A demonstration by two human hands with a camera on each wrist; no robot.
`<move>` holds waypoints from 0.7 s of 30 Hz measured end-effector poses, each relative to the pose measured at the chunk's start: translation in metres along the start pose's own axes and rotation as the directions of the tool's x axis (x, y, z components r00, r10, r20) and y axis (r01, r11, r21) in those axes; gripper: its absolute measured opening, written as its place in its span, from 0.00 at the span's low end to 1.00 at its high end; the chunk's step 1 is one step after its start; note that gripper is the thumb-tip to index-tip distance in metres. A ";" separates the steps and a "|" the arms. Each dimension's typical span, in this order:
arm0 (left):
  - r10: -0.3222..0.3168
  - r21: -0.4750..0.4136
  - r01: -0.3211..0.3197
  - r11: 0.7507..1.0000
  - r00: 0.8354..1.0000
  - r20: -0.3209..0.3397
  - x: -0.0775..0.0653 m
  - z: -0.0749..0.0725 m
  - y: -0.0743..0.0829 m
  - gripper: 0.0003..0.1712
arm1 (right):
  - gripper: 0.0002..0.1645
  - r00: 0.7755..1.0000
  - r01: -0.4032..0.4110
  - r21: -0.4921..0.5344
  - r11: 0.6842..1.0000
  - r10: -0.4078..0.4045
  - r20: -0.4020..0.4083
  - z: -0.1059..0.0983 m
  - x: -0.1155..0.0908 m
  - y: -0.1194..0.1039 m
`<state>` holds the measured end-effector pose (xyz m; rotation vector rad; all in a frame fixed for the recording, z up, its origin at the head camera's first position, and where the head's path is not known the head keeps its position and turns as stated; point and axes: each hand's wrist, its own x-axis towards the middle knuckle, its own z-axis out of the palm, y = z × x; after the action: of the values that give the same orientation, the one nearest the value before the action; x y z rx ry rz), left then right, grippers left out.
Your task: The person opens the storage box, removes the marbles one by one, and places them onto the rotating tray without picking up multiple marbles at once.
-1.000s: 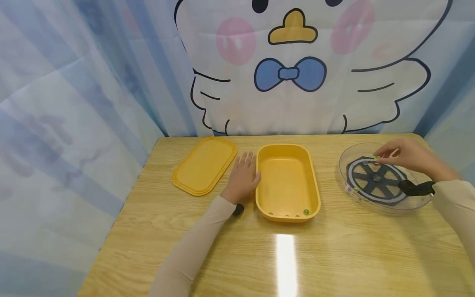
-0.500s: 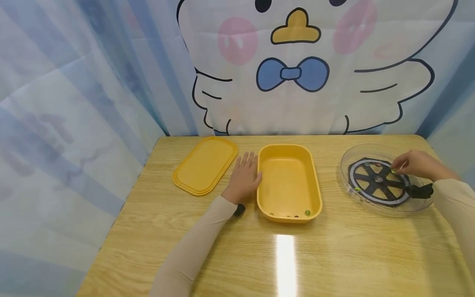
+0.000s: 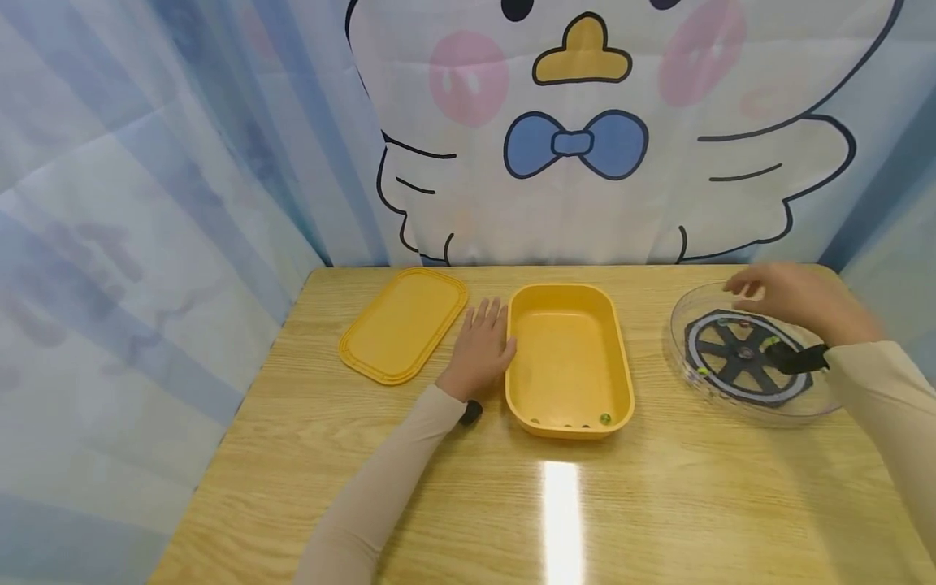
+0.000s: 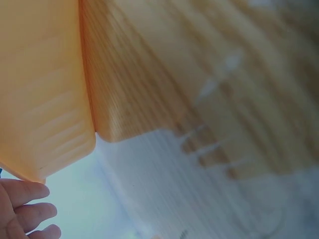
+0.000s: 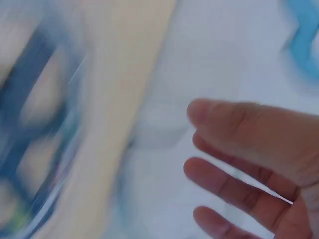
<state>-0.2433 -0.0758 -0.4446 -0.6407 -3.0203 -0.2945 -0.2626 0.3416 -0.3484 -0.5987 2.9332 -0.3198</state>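
Observation:
My left hand (image 3: 478, 349) lies with straight fingers along the left side of a yellow plastic bin (image 3: 563, 349), the thumb at its rim. Inside the bin's near end sits a green marble (image 3: 605, 419), with several small dark spots beside it. Over the far side of a clear round dish (image 3: 691, 388), my right hand (image 3: 800, 302) hovers; the right wrist view shows its thumb and fingers (image 5: 214, 179) apart, nothing between them. In the dish lies a black spoked wheel shape (image 3: 746, 354) with a pale ring. A small green piece (image 3: 771, 342) rests near its right side, beside the black wrist strap.
Left of the bin, a yellow lid (image 3: 404, 325) lies flat on the wooden table (image 3: 468, 504). A curtain (image 3: 574, 219) with a cartoon bird hangs behind the table's far edge. Another small green piece (image 3: 703, 371) shows at the wheel's left side.
My right hand carried a small green piece rightward over the dish, let it go near the wheel's right side, then moved up and left with parted fingers. The left hand stayed in place.

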 end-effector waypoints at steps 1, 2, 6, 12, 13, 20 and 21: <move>0.001 0.003 -0.001 1.000 1.000 -0.001 0.000 0.000 -0.001 0.34 | 0.17 0.999 0.037 0.002 0.999 -0.037 -0.004 -0.004 0.005 -0.020; 0.003 0.008 -0.003 1.000 1.000 -0.003 0.000 0.000 -0.001 0.34 | 0.17 0.996 0.085 0.013 0.996 -0.085 -0.011 -0.006 0.009 -0.040; 0.007 -0.008 -0.007 1.000 1.000 -0.003 0.000 0.000 -0.002 0.34 | 0.14 0.926 0.377 0.040 0.925 -0.377 -0.009 0.003 0.025 -0.111; 0.000 0.008 0.000 1.000 1.000 0.008 0.000 0.001 -0.003 0.34 | 0.12 0.708 0.655 0.150 0.740 -0.671 0.218 0.040 0.050 -0.184; -0.001 0.016 0.001 1.000 1.000 0.006 0.000 0.001 -0.003 0.34 | 0.12 0.677 0.673 0.161 0.722 -0.689 0.259 0.047 0.054 -0.192; -0.002 0.014 0.002 1.000 1.000 0.005 0.001 0.002 -0.004 0.34 | 0.14 0.537 0.744 0.174 0.645 -0.733 0.418 0.087 0.073 -0.212; -0.004 0.012 0.004 1.000 1.000 0.007 0.001 0.002 -0.004 0.34 | 0.13 0.522 0.751 0.185 0.633 -0.742 0.421 0.091 0.075 -0.213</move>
<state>-0.2458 -0.0783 -0.4475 -0.6361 -3.0277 -0.2744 -0.2363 0.1035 -0.3938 -1.6833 2.0495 -0.1742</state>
